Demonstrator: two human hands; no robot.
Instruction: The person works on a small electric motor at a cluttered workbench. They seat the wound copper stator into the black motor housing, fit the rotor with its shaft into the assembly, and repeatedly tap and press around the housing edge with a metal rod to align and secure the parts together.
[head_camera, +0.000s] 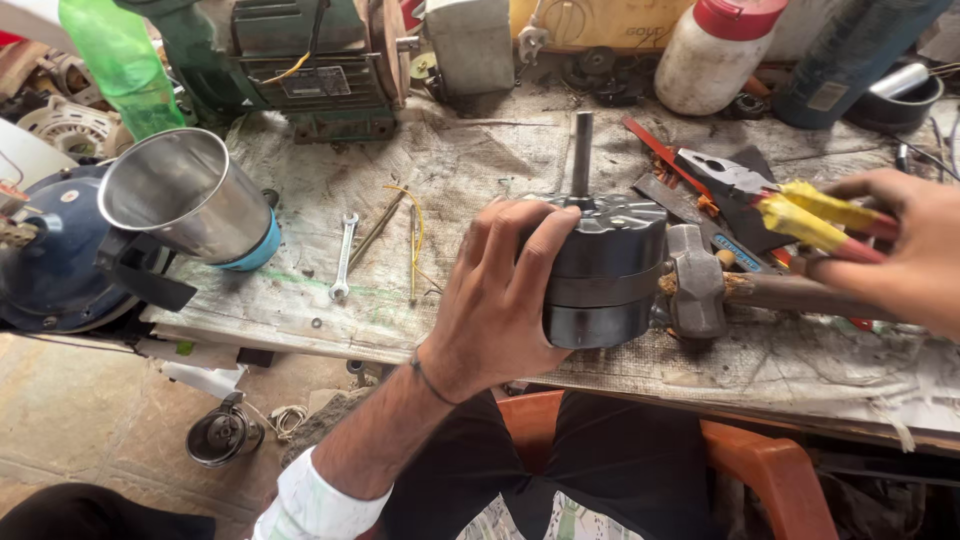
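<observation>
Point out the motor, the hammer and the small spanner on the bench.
Motor (608, 275): head view, dark side wall.
Hammer (694, 285): head view, metal head.
Spanner (343, 258): head view, mid shank.

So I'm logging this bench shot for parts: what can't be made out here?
- Motor: its left side is hidden by the left hand.
- Hammer: handle end hidden under the right hand.
- Pliers: handle ends covered by the right fingers.
- Right hand: cut off by the frame edge.

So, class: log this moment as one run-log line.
left hand: grips motor | right hand: on pliers | hammer: against motor
</observation>
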